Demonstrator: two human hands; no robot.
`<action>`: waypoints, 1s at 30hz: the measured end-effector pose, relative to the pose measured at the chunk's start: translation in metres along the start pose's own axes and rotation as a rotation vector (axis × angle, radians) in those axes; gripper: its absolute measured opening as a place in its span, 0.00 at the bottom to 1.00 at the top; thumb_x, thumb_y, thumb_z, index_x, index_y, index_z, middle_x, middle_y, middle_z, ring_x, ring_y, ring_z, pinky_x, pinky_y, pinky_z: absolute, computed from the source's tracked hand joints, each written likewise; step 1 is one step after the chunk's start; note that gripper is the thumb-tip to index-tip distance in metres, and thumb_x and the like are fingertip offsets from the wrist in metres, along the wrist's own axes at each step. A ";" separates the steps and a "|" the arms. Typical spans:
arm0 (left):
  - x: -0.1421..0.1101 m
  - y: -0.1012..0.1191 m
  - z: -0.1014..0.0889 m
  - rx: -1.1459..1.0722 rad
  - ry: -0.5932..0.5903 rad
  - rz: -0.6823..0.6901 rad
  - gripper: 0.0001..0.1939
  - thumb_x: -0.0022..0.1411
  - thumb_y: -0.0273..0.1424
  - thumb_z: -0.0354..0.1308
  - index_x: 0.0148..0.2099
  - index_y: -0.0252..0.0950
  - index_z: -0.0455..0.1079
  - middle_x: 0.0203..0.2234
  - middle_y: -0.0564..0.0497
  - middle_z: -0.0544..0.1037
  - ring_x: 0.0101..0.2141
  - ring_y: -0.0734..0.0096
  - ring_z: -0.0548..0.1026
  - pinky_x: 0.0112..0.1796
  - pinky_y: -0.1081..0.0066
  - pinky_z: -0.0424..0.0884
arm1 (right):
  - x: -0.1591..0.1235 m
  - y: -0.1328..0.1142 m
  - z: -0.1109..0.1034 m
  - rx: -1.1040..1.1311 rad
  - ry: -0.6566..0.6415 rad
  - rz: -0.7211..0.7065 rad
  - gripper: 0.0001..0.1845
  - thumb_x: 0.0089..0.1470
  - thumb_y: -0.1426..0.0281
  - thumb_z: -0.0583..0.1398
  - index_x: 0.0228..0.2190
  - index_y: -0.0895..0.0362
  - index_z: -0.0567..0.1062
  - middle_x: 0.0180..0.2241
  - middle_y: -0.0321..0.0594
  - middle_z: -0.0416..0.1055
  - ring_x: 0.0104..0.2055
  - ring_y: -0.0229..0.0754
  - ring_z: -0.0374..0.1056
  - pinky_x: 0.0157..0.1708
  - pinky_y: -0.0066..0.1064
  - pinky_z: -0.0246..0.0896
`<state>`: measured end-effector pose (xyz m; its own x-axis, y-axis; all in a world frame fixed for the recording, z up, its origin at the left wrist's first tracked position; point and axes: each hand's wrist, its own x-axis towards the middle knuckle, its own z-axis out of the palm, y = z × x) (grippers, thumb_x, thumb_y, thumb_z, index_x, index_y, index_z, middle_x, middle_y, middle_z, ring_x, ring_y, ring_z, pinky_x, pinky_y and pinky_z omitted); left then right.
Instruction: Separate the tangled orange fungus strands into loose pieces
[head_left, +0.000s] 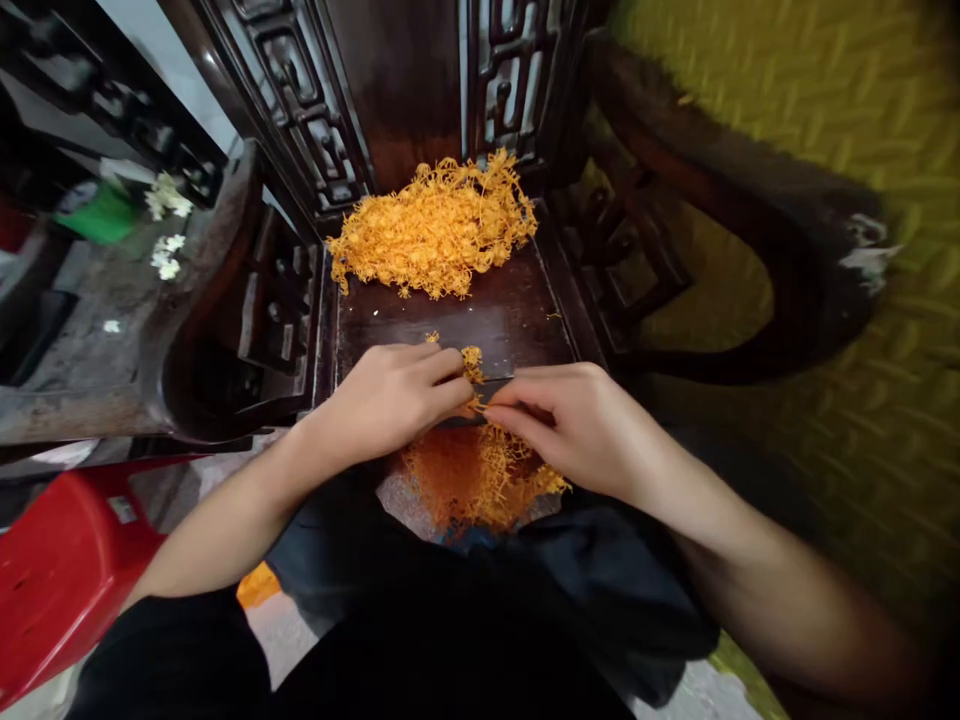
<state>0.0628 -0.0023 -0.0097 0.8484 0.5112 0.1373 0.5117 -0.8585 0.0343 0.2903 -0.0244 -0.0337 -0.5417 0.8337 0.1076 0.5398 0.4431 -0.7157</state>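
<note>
The only label I could pick out was a small pale sticker (122, 509) on the red plastic stool (56, 575), on the wearer's left, and its print was too small for me to read. From my remote view, both hands met low over the front edge of the dark wooden seat (517, 300). I had the left hand (390, 395) with its fingers curled and closed on a thin orange strand (478, 405); the right hand (581, 425) pinched that strand's other end between thumb and forefinger. So the strand lay in the narrow gap between the fingertips. A small orange clump (471, 360) sat just beyond it, beside the left fingers. Farther from the hands, toward the chair's back, I saw the big orange pile (435, 235) heaped on the seat. More orange threads (502, 470) showed just below the hands, above the wearer's lap. On the left, white flowers (166, 257) lay on a wooden surface.
</note>
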 end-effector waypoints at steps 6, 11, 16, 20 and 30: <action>-0.001 -0.050 0.002 -0.079 0.156 -0.303 0.15 0.71 0.34 0.58 0.29 0.36 0.68 0.25 0.51 0.72 0.28 0.71 0.70 0.29 0.69 0.65 | -0.001 0.024 -0.022 0.033 -0.029 0.329 0.11 0.59 0.65 0.65 0.26 0.56 0.79 0.20 0.35 0.72 0.21 0.36 0.62 0.24 0.30 0.51; 0.007 -0.046 0.012 -0.667 0.230 -0.397 0.09 0.64 0.36 0.66 0.35 0.35 0.75 0.49 0.44 0.80 0.46 0.63 0.79 0.46 0.62 0.74 | 0.001 0.031 -0.020 0.418 0.185 0.450 0.18 0.62 0.54 0.62 0.31 0.55 0.75 0.20 0.33 0.68 0.18 0.33 0.56 0.21 0.29 0.49; 0.029 -0.001 0.025 -0.901 0.207 -0.274 0.10 0.64 0.39 0.66 0.40 0.36 0.78 0.54 0.42 0.80 0.52 0.61 0.79 0.52 0.63 0.74 | 0.009 0.021 0.001 0.580 0.220 0.458 0.18 0.63 0.52 0.62 0.35 0.54 0.74 0.20 0.32 0.67 0.19 0.33 0.57 0.20 0.28 0.51; 0.026 0.006 0.030 -0.770 0.283 -0.276 0.08 0.66 0.35 0.66 0.41 0.36 0.77 0.43 0.46 0.84 0.42 0.69 0.82 0.44 0.70 0.75 | 0.013 0.019 0.009 0.629 0.266 0.459 0.15 0.63 0.54 0.62 0.38 0.54 0.74 0.21 0.33 0.68 0.21 0.35 0.61 0.20 0.28 0.53; 0.019 -0.001 0.023 -1.026 0.178 -0.518 0.09 0.58 0.30 0.71 0.29 0.34 0.75 0.26 0.52 0.79 0.26 0.77 0.76 0.29 0.76 0.70 | 0.022 0.013 0.009 0.530 0.183 0.373 0.12 0.59 0.60 0.65 0.31 0.56 0.76 0.26 0.39 0.74 0.27 0.38 0.67 0.26 0.30 0.61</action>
<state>0.0818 0.0097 -0.0298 0.4969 0.8678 0.0060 0.3729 -0.2198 0.9015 0.2793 -0.0032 -0.0467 -0.2369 0.9626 -0.1310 0.2553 -0.0684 -0.9644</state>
